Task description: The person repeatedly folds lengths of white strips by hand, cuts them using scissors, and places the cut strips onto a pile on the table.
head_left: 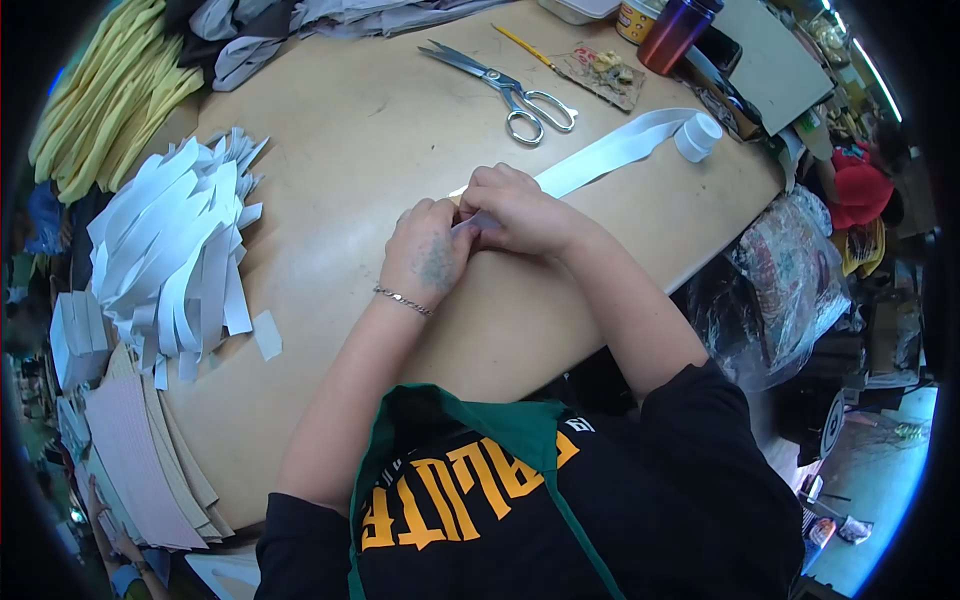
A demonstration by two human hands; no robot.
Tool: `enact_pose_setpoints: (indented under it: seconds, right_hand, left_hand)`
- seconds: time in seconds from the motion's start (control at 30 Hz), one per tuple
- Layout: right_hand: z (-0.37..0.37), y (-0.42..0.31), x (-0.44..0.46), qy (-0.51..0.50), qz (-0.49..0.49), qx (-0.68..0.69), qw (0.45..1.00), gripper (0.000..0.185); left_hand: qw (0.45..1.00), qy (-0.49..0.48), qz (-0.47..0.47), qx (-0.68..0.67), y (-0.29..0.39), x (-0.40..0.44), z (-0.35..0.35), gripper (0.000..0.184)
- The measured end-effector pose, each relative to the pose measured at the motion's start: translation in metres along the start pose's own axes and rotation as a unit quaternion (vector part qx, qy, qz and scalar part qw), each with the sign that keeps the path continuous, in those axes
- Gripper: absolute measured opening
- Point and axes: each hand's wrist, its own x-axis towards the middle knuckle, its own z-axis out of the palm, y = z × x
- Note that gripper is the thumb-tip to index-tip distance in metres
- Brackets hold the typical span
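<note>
My left hand (428,250) and my right hand (512,208) are close together over the table, fingers bent inward and pinching. Between them they grip the near end of a white strip (605,158), which looks like fabric or tape. From my right hand the strip runs across the table to its small roll (697,138). A sliver of something yellowish shows behind my fingers, too covered to name. Beyond my hands lie metal scissors (508,88), blades pointing to the upper left.
A heap of cut white strips (175,245) lies on the left. Yellow fabric pieces (105,90) are stacked beyond it, and card sheets (150,450) lie at the near left edge. A brush (525,48), a stained card (605,78) and a tumbler (678,35) sit far right.
</note>
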Motion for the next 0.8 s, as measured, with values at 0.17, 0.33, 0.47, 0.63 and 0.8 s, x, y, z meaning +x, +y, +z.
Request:
enact_pose_setpoints:
  seconds: [0.17,0.33,0.47,0.63,0.8]
  right_hand:
    - [-0.027,0.017,-0.027,0.232,-0.033,0.001,0.972,0.065]
    - [-0.074,0.099,-0.063,0.420,0.423,-0.137,0.791,0.086]
    - [-0.066,0.125,-0.068,0.432,0.453,-0.101,0.773,0.095]
    - [-0.055,0.136,-0.067,0.472,0.372,-0.061,0.797,0.094]
    - [-0.050,0.136,-0.072,0.484,0.333,-0.064,0.807,0.089]
  left_hand:
    - [1.000,-0.018,-0.003,-0.016,-0.001,-0.023,-0.025,0.017]
    - [0.999,-0.029,-0.028,-0.033,-0.007,-0.080,-0.066,0.010]
    - [0.998,-0.047,-0.049,-0.007,-0.018,-0.120,-0.094,0.008]
    - [0.994,-0.030,-0.104,0.016,-0.045,-0.159,-0.129,0.008]
    - [0.984,0.000,-0.177,0.019,-0.072,-0.190,-0.152,0.009]
